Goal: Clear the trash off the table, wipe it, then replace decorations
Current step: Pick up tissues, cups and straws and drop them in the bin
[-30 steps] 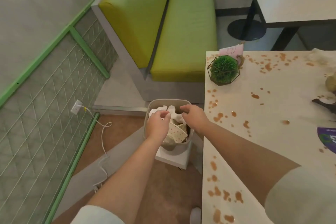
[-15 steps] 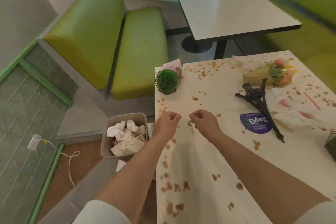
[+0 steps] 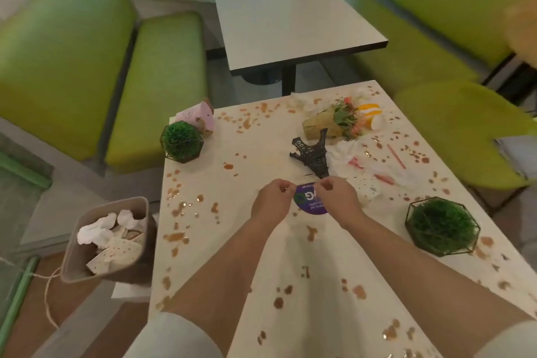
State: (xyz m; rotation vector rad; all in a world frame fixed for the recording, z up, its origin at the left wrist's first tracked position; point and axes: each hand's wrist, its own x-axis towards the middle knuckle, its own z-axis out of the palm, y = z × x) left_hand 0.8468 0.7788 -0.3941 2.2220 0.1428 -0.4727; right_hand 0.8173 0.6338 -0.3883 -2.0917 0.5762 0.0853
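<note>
Both your hands hover over the middle of the table (image 3: 232, 241), fingers loosely curled and holding nothing: the left hand (image 3: 271, 202) and right hand (image 3: 338, 199) nearly meet above the purple sticker (image 3: 309, 203). The remaining trash sits beyond and to the right of your right hand: the spotted paper cup (image 3: 367, 187) lies just beside its knuckles, the crumpled tissues and wrappers (image 3: 363, 161) a little farther out, and another tissue wad (image 3: 299, 100) at the far edge. The bin (image 3: 87, 253), already part filled, stands on the floor well to the left of your left hand.

The risk here is the black tower model (image 3: 312, 154), lying just past your fingertips and touching the tissue pile. Grab the tissues carelessly and you could drag it through the brown spills (image 3: 174, 237). The flower bouquet (image 3: 337, 122) lies close behind the trash too, so a broad sweep might take it along. Wet paper may also tear or drip on the way to the bin.
</note>
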